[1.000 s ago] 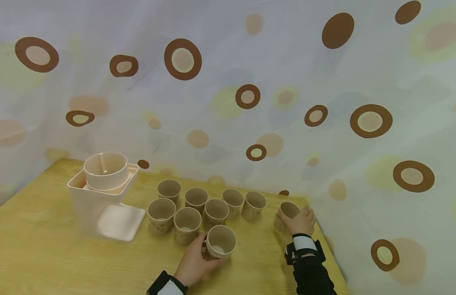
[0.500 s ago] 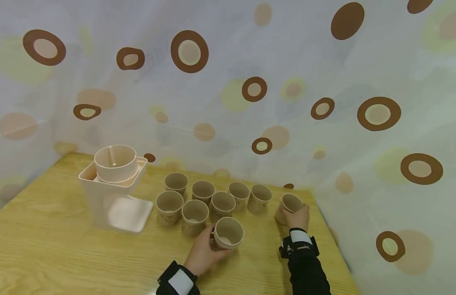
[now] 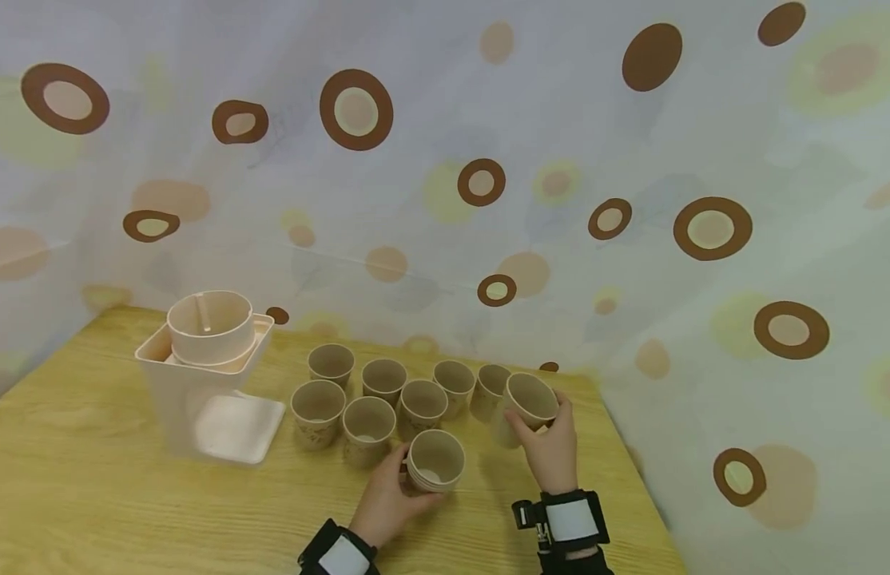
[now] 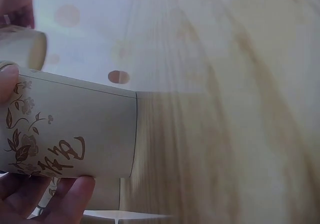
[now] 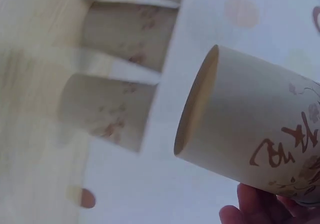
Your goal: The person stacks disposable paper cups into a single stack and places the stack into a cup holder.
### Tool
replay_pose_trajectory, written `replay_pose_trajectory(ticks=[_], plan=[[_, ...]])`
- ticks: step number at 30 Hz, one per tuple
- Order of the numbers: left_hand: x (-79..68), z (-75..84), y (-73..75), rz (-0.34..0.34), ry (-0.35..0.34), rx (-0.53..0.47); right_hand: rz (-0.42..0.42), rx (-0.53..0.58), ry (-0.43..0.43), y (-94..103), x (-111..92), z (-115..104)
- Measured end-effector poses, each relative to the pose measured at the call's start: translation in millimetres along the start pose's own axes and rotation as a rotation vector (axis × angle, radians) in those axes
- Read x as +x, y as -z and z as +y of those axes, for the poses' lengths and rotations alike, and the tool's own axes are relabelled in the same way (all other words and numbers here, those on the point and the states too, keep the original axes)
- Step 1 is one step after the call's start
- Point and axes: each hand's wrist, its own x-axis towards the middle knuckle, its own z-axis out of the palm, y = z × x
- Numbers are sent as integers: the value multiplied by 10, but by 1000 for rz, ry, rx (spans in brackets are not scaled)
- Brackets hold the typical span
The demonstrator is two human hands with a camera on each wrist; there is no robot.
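My left hand (image 3: 391,497) grips a small stack of beige paper cups (image 3: 435,463) near the front of the group, its nested rims facing up. In the left wrist view, the outer paper cup (image 4: 85,124) shows a brown floral print and brush-style writing, with fingers on both sides. To the right, my right hand (image 3: 554,449) holds a single paper cup (image 3: 520,411), raised and tilted to the left. Its mouth overlaps the rightmost standing cup (image 3: 488,395) in the head view. The right wrist view shows this held paper cup (image 5: 245,119) with fingers beneath its printed side.
Several upright paper cups (image 3: 319,415) stand close together on the wooden table (image 3: 164,503). At the left is a whitish bin (image 3: 172,399) with a round container (image 3: 211,331) inside, beside a flat white piece (image 3: 238,427). A patterned curtain (image 3: 416,216) borders the back and right.
My right hand has lifted the single cup from the table's right side and moved it left, tilting it toward the group. The left hand keeps its grip on the stack with little movement.
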Motion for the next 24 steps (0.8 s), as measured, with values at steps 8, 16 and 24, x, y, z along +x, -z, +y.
replay_pose_trajectory(ticks=[8,16,24], plan=[[-1,6,2,0,2,1,-68,21,79,-101,-227,-295],[-23,6,1,-9,0,0,-124,36,99,-184,-333,-417],[-8,20,18,-18,6,19,-168,40,104,-312,-397,-449]])
